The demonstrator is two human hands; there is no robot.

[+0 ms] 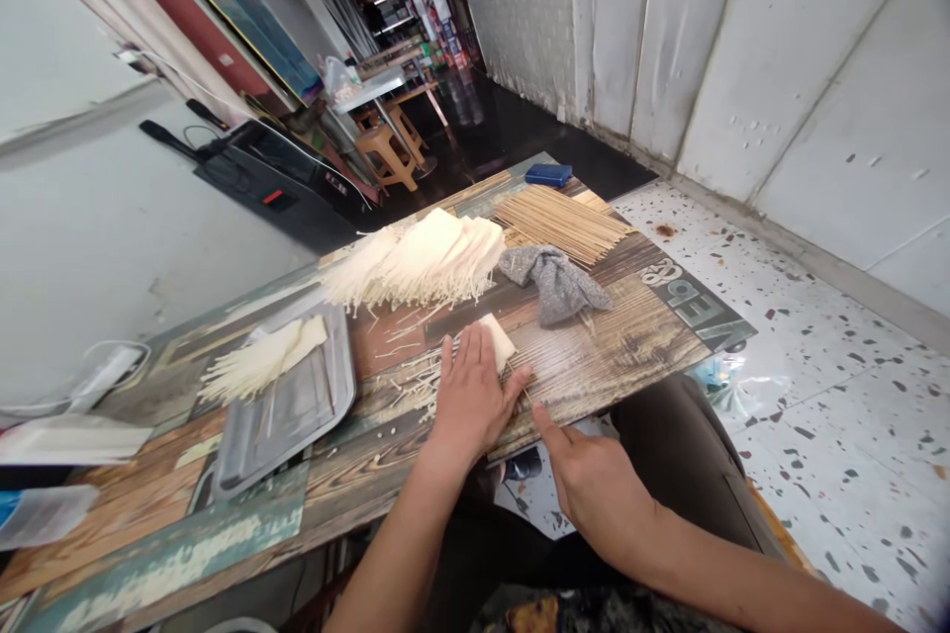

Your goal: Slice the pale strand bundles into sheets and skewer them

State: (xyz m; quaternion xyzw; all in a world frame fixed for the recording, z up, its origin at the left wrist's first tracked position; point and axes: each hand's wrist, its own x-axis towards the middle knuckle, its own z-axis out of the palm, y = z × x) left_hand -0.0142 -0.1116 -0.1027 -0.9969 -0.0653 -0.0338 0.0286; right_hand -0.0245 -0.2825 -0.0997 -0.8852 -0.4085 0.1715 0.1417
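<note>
My left hand [472, 396] lies flat, fingers stretched out, pressing down on a small pale bundle of enoki mushroom [496, 336] near the front edge of the wood-patterned table [638, 316]. My right hand [594, 480] sits just off the table's front edge, its fingers pinched around the end of a thin skewer [528, 394] that points toward the bundle. A large heap of enoki mushrooms [420, 267] lies further back. Behind it is a stack of bamboo skewers [556, 223].
A grey metal tray [297, 406] at the left holds another enoki bundle [259, 361]. A grey cloth [556, 282] lies by the skewers, a blue box [549, 174] at the far edge. Terrazzo floor is at the right, stools and a black machine behind.
</note>
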